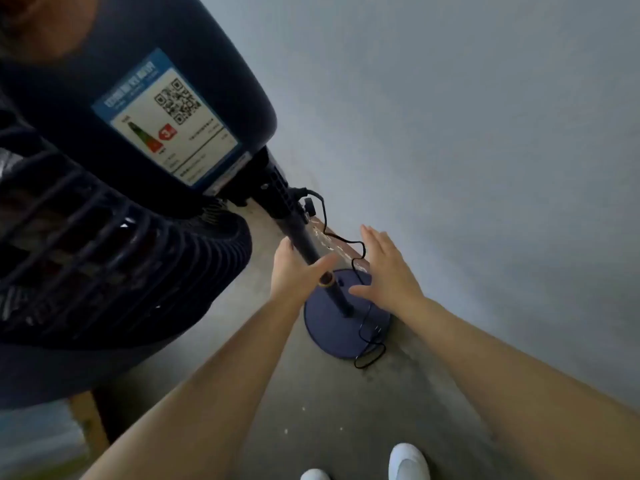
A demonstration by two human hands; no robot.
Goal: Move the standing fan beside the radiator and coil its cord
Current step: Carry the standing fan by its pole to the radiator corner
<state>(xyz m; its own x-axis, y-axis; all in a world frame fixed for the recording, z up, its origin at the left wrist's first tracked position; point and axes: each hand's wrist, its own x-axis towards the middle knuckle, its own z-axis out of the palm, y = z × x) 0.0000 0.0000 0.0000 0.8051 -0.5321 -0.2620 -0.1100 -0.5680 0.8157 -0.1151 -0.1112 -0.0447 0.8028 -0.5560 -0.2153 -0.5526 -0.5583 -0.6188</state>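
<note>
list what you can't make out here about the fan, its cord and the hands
All in the head view:
- Cord: its plug end is not visible; loops at the base overlap, so the run is unclear.
- Radiator: not in view.
- Fan head: cut off by the left and top edges; label text too blurred to read.
- Left hand: behind the pole; whether its fingers grip is hidden.
- Right hand: open, apart from the pole.

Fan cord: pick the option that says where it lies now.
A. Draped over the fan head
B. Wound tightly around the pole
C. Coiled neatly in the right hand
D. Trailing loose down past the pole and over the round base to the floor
D: the black cord hangs loose from the neck, crosses the round base and loops onto the floor; the right hand is open, apart from it.
</note>
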